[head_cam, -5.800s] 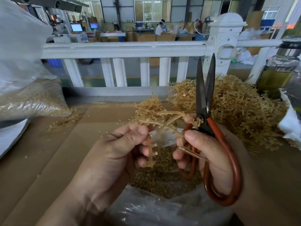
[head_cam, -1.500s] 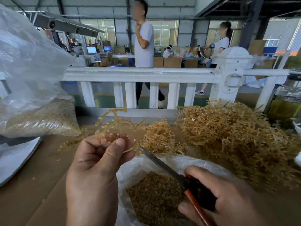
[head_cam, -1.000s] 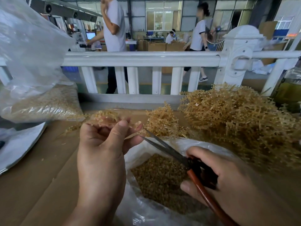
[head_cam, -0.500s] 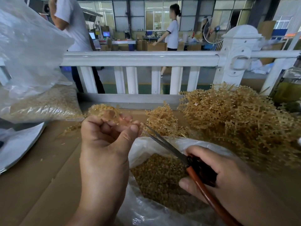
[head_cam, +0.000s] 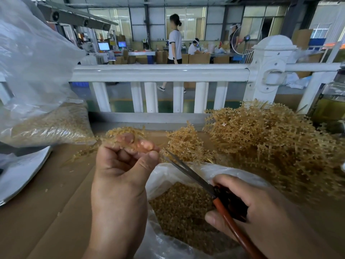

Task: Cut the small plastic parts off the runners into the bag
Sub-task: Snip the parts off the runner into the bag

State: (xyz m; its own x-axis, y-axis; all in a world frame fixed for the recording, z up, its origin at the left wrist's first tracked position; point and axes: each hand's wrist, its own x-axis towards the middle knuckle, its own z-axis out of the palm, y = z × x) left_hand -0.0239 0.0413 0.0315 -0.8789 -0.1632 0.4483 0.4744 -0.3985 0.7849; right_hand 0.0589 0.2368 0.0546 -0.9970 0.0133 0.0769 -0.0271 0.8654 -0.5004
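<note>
My left hand (head_cam: 123,165) pinches a tan plastic runner (head_cam: 127,133) with small parts on it, held above the cardboard just left of the bag. My right hand (head_cam: 246,206) grips red-handled scissors (head_cam: 196,180); the blades point up-left, slightly apart, with their tips at the runner by my left fingertips. Below them lies an open clear plastic bag (head_cam: 186,172) holding a mass of cut tan parts (head_cam: 179,208). A big heap of uncut runners (head_cam: 270,139) fills the right of the table, with a smaller clump (head_cam: 184,144) beside it.
A brown cardboard sheet (head_cam: 56,193) covers the table. At the left sit a filled clear bag of parts (head_cam: 48,124) and a white sheet (head_cam: 20,174). A white railing (head_cam: 160,73) bounds the far edge. A glass jar (head_cam: 330,103) stands far right. People move beyond.
Since a second ago my left hand has curled tighter around the runner and the scissor tips have stayed at it. A person behind the railing has walked to the left.
</note>
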